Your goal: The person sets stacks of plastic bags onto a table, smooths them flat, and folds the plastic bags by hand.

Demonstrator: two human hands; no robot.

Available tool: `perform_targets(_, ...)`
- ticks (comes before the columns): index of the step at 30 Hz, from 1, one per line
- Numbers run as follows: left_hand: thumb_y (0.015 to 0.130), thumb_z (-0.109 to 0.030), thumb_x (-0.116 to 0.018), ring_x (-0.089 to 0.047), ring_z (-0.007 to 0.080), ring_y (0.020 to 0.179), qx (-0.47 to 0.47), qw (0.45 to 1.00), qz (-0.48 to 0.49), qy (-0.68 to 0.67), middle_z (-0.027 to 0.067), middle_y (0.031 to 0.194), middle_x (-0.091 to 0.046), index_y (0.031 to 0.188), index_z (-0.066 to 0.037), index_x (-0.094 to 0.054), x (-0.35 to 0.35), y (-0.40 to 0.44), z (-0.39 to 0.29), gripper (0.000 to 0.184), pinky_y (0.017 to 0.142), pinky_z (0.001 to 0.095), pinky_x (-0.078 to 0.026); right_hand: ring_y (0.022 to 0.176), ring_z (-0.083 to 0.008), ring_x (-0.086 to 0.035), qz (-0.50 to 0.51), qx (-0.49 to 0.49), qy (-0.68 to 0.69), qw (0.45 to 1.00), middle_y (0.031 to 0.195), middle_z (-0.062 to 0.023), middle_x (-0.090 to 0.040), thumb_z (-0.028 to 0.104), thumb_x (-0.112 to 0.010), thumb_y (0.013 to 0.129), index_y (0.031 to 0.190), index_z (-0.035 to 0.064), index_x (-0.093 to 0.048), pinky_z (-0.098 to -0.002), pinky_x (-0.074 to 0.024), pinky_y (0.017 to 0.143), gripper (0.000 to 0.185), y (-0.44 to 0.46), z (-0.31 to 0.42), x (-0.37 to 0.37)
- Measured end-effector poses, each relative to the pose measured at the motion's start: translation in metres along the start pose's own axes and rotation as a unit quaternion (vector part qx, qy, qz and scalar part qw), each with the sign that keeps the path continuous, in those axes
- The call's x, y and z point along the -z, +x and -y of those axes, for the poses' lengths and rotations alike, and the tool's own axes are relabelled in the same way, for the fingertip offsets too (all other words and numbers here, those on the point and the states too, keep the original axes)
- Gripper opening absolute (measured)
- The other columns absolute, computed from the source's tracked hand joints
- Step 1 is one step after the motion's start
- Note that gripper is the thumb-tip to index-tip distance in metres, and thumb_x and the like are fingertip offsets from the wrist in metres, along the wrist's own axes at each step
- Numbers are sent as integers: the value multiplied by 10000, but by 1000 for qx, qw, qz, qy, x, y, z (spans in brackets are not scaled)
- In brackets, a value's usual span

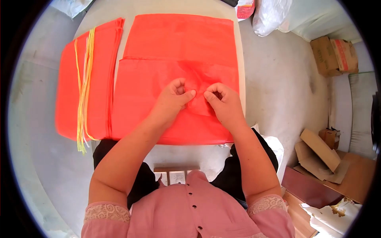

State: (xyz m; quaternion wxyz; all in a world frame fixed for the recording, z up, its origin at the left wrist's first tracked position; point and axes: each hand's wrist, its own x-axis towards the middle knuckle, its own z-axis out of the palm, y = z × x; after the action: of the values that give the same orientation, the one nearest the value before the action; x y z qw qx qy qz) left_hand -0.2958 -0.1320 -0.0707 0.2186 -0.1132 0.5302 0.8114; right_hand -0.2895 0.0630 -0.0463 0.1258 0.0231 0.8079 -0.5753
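Red sheets (pixel 151 79) of thin material lie on the table in front of me, wrinkled between my two hands. My left hand (pixel 177 96) is closed in a pinch on the red sheet, thumb pointing right. Close to its right, my right hand (pixel 220 97) pinches the same sheet between thumb and index finger. The hands are a small gap apart. To the left lies a folded red stack (pixel 103 67), with a bundle of yellow strings (pixel 85 87) draped lengthwise over it.
The pale table (pixel 241 75) shows around the red sheets. Cardboard boxes (pixel 327 57) stand at the right wall, and an opened carton (pixel 317 156) lies at the lower right. White plastic bags (pixel 270 16) are beyond the table's far right corner. A wooden stool (pixel 176 169) is below.
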Motion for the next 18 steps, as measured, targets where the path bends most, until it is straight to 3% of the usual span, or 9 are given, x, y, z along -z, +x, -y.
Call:
perform_targets(4,991,-55,-680,-642,45,883,-3,1000,15,2,-34,1042,-689,1187,-99,-610,1,-1,-1,213,744,213,-522,903,-211,-669,37,10,0,999,1037,-84,-704,186,-778,903,1091,23,-663,-350,-536,822,274,1,5,1)
perform_targets(7,982,-16,-658,-653,73,897,-5,1000,11,-9,11,1035,-692,1178,-52,-609,-4,-7,-7,205,754,235,-538,919,-251,-690,-6,151,-154,976,1077,-105,-702,190,-793,891,1182,35,-629,-377,-554,838,368,-6,4,-7)
perform_targets(10,992,-59,-679,-642,53,886,-6,999,28,-19,-23,1045,-690,1201,-86,-608,1,0,1,223,759,217,-527,997,-288,-689,-18,200,-230,952,1147,-136,-685,156,-777,899,1228,35,-606,-410,-554,868,389,-12,6,-11)
perform_targets(13,995,-55,-676,-654,63,910,-9,999,4,-34,-13,1053,-693,1218,-75,-608,-6,-3,-3,234,782,229,-540,964,-187,-635,-39,133,-137,981,1065,-86,-658,79,-757,904,1156,20,-638,-330,-527,858,285,-13,14,-5)
perform_targets(16,980,-17,-677,-667,98,966,-11,999,14,-28,31,1075,-698,1207,-20,-607,-6,-6,-8,238,860,252,-549,951,-204,-653,-185,149,-141,961,1056,-91,-675,59,-742,915,1164,28,-646,-340,-535,852,269,0,1,16)
perform_targets(18,977,-14,-682,-662,96,961,-11,999,10,-28,28,1068,-695,1207,-20,-607,-5,-3,-5,242,854,250,-545,923,-212,-664,-250,266,-183,913,1032,-91,-682,57,-741,917,1156,31,-653,-341,-542,837,256,3,10,34)
